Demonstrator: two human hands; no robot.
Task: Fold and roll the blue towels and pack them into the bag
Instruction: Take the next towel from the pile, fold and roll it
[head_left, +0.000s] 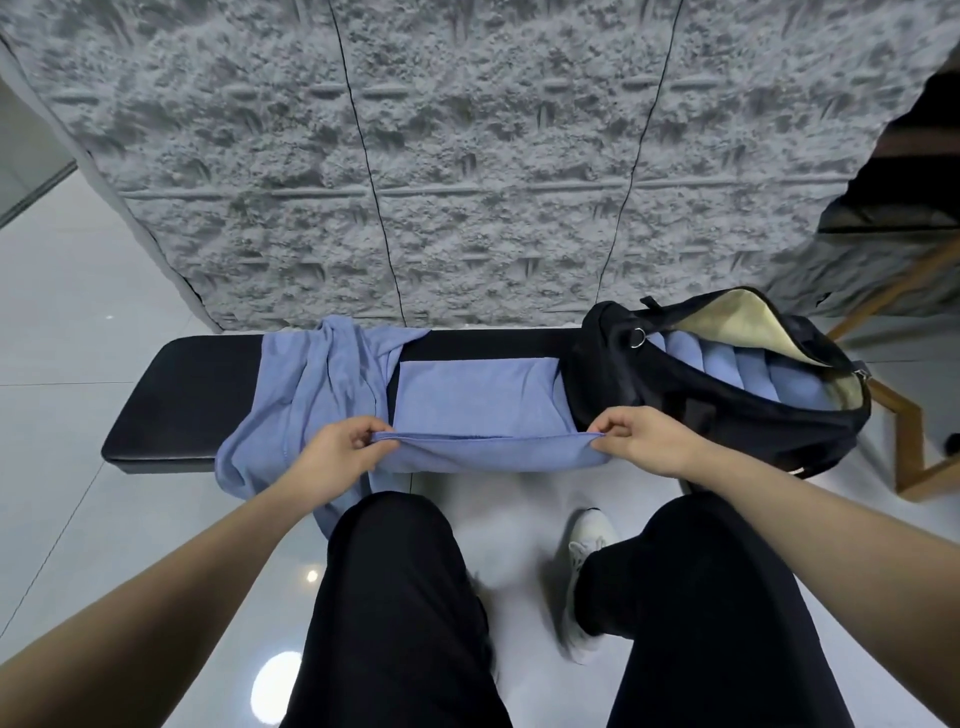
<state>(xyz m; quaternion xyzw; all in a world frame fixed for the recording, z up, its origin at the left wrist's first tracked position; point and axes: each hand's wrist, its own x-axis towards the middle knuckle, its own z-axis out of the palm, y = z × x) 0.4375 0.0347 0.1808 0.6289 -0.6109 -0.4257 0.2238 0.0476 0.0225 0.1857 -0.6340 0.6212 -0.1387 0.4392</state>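
A blue towel (475, 405) lies flat across a black bench (192, 395), its near edge folded up. My left hand (343, 449) pinches that edge's left corner and my right hand (639, 439) pinches its right corner, stretching it taut above the bench's front. A crumpled heap of blue towels (317, 384) sits to the left, part of it hanging over the front. At the right end stands an open black bag (691, 405) with a cream lining, holding several rolled blue towels (727, 369).
A rough grey textured wall (467, 156) rises right behind the bench. Glossy white floor tiles (78, 322) surround it. A wooden frame (914, 441) stands by the bag at the right. My legs in black trousers (405, 597) and a white shoe (584, 545) are below.
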